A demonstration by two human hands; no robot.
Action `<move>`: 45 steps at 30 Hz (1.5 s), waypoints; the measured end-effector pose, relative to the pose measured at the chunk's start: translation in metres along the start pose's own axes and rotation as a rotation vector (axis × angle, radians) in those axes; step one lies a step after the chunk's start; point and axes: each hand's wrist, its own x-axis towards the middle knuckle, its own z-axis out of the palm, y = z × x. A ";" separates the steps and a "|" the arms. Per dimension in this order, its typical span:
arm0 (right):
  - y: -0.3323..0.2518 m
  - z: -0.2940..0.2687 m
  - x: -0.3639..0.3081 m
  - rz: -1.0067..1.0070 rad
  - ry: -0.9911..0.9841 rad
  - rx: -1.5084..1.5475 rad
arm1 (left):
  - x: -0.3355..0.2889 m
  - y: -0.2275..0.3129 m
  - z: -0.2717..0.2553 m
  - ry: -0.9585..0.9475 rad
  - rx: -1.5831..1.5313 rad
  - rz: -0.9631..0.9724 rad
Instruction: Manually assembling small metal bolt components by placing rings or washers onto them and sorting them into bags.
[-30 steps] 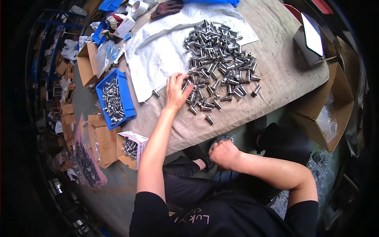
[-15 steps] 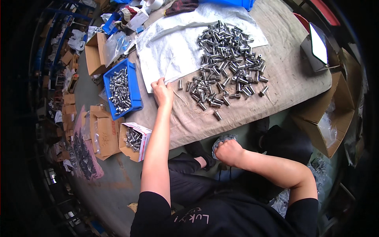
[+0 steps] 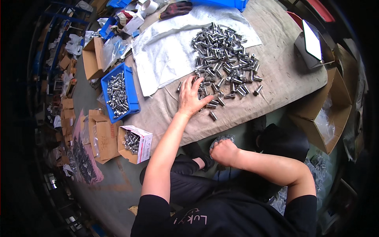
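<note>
A heap of shiny metal bolts [image 3: 227, 59] is spread over the cloth-covered table [image 3: 173, 126], partly on a white woven sheet [image 3: 162, 55]. My left hand [image 3: 190, 96] reaches over the heap's near-left edge, fingers apart, hiding some bolts beneath it; I see nothing held in it. Below the table's near edge, my right hand [image 3: 224, 153] is closed round a crumpled clear plastic bag [image 3: 222, 139]. What the bag contains cannot be made out. One loose bolt [image 3: 213, 115] lies apart, nearer to me than the heap.
To the left stand a blue bin [image 3: 136, 98] of bolts and a small carton [image 3: 144, 147] with more. An open cardboard box [image 3: 339, 118] with clear plastic inside is at the right. A dark glove [image 3: 175, 10] and a tablet-like screen [image 3: 312, 39] lie farther off.
My left hand has moved right from the white sheet's corner to the bolts, its fingers spreading. My right hand stays closed on the plastic bag, nearly in place.
</note>
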 end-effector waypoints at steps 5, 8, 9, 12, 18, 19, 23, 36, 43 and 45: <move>0.002 0.007 0.001 0.004 -0.007 -0.010 | -0.006 0.005 0.007 0.147 0.034 -0.035; 0.002 0.008 0.001 0.000 -0.024 -0.013 | -0.006 0.003 0.008 0.159 -0.005 -0.110; 0.002 0.008 0.001 -0.005 -0.019 -0.008 | -0.006 0.003 0.009 0.192 -0.017 -0.112; 0.002 0.009 0.001 0.004 -0.021 -0.018 | -0.012 0.006 0.011 0.166 -0.012 -0.177; 0.002 0.011 0.002 -0.044 -0.034 -0.033 | -0.009 0.000 0.007 0.188 0.052 -0.041; 0.002 0.011 0.002 -0.043 -0.034 -0.033 | -0.010 -0.001 0.007 0.196 -0.007 -0.055; 0.001 0.005 0.003 -0.034 -0.075 -0.048 | -0.011 -0.002 0.009 0.262 -0.071 -0.064; 0.012 -0.010 0.004 0.030 0.069 -0.007 | -0.022 -0.026 -0.020 0.148 -2.111 -0.950; 0.024 -0.046 0.017 0.102 0.380 0.281 | -0.068 0.006 -0.049 0.031 -2.830 -0.829; 0.023 -0.062 0.019 0.140 0.483 0.679 | -0.085 0.029 -0.064 0.067 -2.829 -0.777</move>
